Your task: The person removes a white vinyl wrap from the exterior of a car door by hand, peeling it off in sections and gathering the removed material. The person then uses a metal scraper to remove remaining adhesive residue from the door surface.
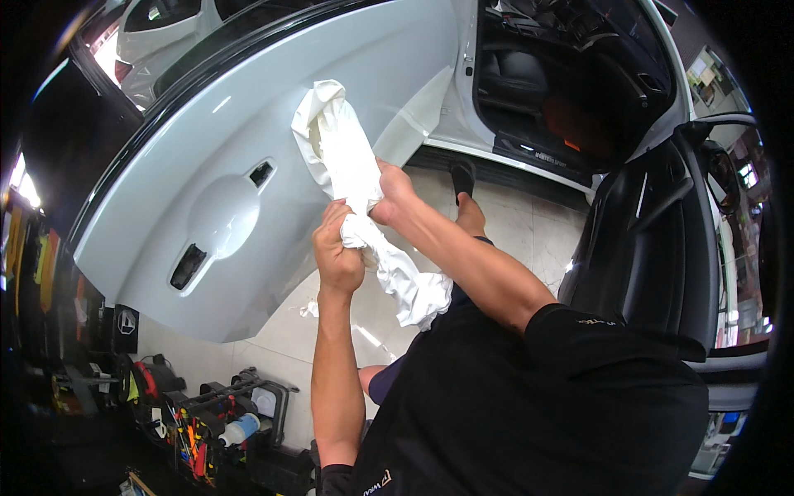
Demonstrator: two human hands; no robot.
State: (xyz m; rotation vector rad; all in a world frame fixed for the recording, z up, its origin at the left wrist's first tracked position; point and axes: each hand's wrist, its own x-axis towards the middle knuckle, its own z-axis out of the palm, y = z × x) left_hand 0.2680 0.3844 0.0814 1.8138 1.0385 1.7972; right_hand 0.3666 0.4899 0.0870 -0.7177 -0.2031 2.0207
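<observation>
At the lower left, a tool cart carries hand tools and a pale bottle above the tiled floor. Above it and to its right, a light grey car door spans the left half of the view, its outer face showing a rounded recess between two dark openings. In front of this door's right part comes the left hand, its fingers curled tight around the narrow, gathered waist of a crumpled white sheet. The sheet's long axis slants from upper left to lower right: a broad, folded upper end lies in front of the door, and whether it touches the paint cannot be told, while a thinner twisted tail trails down toward the person's dark shorts. Just above and to the right of the left hand, the right hand is closed on the sheet's right edge, some of its fingers hidden behind the material. The right hand is thus the nearer one to the broad end, which extends up and leftward from it; the left hand is nearer to the tail. Farther right are a dark shoe, the sill of an open car doorway, and a black inner door panel.
</observation>
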